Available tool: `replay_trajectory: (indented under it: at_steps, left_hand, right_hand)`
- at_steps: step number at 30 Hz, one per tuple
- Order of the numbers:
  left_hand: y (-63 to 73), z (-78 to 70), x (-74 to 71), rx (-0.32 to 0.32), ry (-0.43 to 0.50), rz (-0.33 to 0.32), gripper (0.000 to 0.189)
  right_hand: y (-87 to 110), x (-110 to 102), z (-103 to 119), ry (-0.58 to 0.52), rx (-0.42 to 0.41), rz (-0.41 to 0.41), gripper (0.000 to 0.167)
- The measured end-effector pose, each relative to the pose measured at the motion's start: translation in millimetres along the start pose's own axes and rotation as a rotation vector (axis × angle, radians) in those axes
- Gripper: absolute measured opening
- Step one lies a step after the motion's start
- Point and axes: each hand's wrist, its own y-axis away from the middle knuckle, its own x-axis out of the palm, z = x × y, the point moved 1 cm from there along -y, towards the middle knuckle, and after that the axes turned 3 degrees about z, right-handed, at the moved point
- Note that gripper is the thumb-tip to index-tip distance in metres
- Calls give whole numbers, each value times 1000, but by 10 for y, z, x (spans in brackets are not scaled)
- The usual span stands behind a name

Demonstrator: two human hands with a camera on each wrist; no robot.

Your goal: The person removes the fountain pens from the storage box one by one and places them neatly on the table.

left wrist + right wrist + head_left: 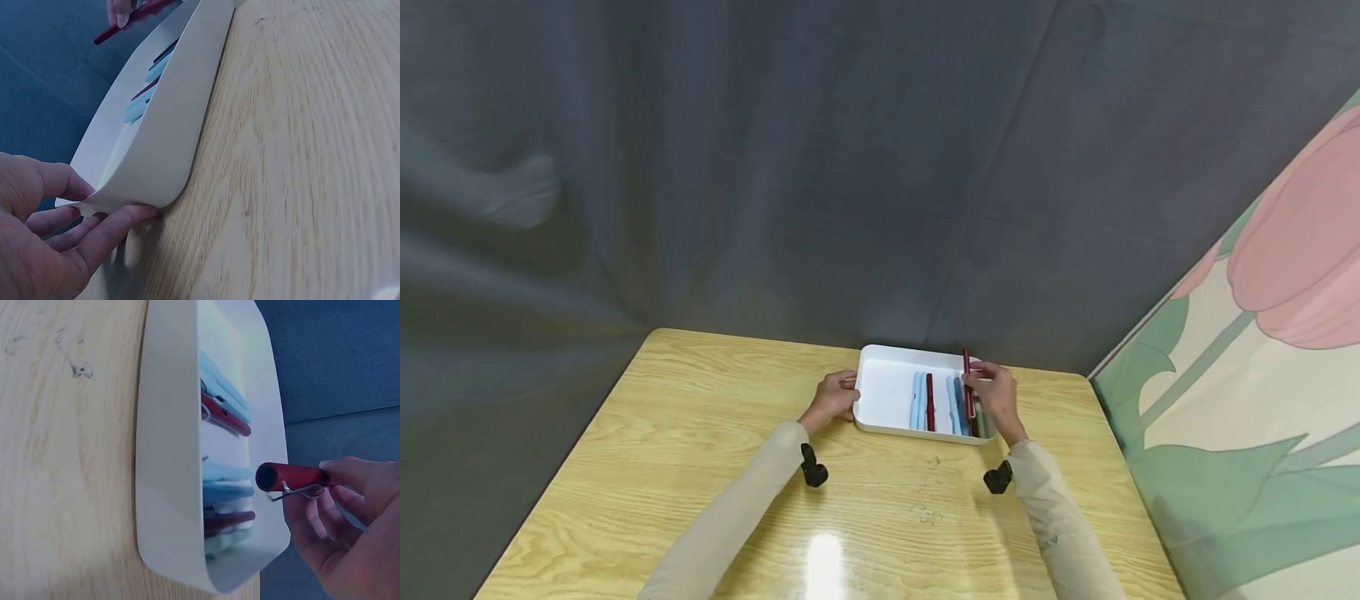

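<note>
A shallow white tray [883, 392] lies on the table with several pens in it. My left hand [831, 398] grips its left end, thumb over the rim and fingers against the outside, as the left wrist view shows. Above the tray's right part, my right hand [996, 396] pinches a red pen [294, 477] with a wire clip, its dark round end pointing away from the palm. Below it in the tray lie a light blue pen [952, 404], a darker blue pen [225, 492], a dark red pen [228, 522] and a pale green pen [228, 542].
Mid-tray, two light blue pens [917, 400] lie beside another red pen [930, 404]. The wooden table [715, 417] extends left and in front. A dark curtain [850, 167] hangs behind its far edge; a flower-patterned wall [1240, 400] stands at right.
</note>
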Motion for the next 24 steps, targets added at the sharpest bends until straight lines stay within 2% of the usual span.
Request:
replay_trajectory:
  at_steps: [9,15,24]
  left_hand:
    - [1,68,-203,-3,-5,-27,56]
    - [52,78,-348,-4,-1,-43,55]
    - [50,133,-502,1,11,-20,56]
  right_hand:
    - [-47,-53,-17,-20,62,-15,30]
    - [-75,-69,-35,-35,79,-30,30]
    - [-75,-67,-64,-34,87,-24,30]
